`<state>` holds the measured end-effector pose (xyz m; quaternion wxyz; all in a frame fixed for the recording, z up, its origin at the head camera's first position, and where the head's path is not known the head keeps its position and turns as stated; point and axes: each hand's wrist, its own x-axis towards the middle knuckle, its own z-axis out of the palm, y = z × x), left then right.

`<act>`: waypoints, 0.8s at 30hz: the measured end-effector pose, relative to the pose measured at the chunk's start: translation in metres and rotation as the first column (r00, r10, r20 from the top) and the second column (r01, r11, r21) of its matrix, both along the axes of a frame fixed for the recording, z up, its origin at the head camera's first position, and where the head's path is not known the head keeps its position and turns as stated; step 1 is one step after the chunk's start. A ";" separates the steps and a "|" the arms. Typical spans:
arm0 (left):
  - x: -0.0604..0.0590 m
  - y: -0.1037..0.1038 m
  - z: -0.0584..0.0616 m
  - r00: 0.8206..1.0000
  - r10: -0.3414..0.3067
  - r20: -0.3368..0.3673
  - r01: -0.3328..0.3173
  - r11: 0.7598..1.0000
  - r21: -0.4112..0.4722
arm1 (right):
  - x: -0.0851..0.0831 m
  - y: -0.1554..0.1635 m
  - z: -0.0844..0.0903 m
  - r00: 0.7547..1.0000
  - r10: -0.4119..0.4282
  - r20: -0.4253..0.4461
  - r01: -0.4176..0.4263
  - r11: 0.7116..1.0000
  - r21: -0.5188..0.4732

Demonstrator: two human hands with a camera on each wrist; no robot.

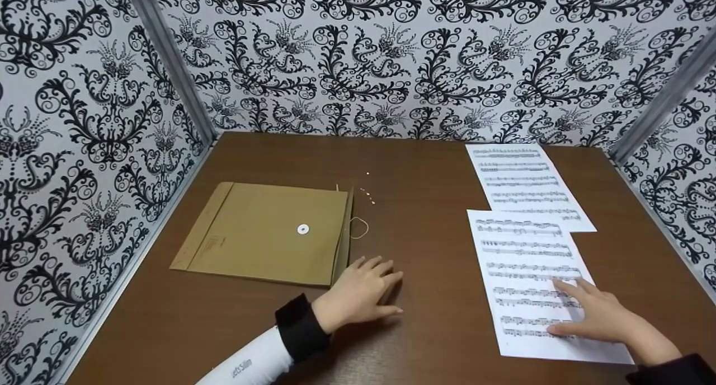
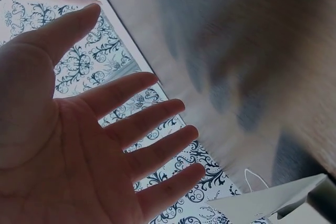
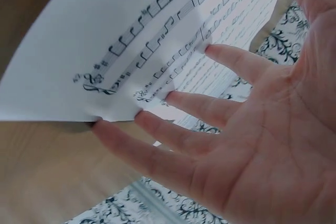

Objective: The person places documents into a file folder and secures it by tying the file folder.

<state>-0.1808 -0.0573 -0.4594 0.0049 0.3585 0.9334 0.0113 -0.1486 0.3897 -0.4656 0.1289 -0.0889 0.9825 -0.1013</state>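
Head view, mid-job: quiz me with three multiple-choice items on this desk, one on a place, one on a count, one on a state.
1. Where does the brown envelope lie on the table?
A. On its left part
B. On its right part
C. Under the music sheets

2. How many sheets of music are on the table?
A. One
B. Two
C. Four

3. What is the right hand doing?
A. Gripping the envelope
B. Curled into a fist above the table
C. Resting flat with straight fingers on the near sheet

Right letters:
1 A: the envelope lies left of centre, by the left hand.
2 B: the near sheet overlaps the lower edge of the far sheet, both at the right.
3 C: its spread fingers lie on the printed paper.
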 end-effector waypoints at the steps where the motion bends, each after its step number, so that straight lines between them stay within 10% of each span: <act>1: 0.000 0.000 0.000 1.000 0.001 0.002 -0.001 1.000 -0.001 | 0.000 -0.003 0.002 1.000 0.006 0.006 -0.006 1.000 -0.001; 24: -0.010 0.005 -0.006 0.993 0.073 0.096 -0.063 0.993 -0.097 | -0.014 -0.074 0.007 0.998 0.047 0.040 -0.046 0.998 -0.038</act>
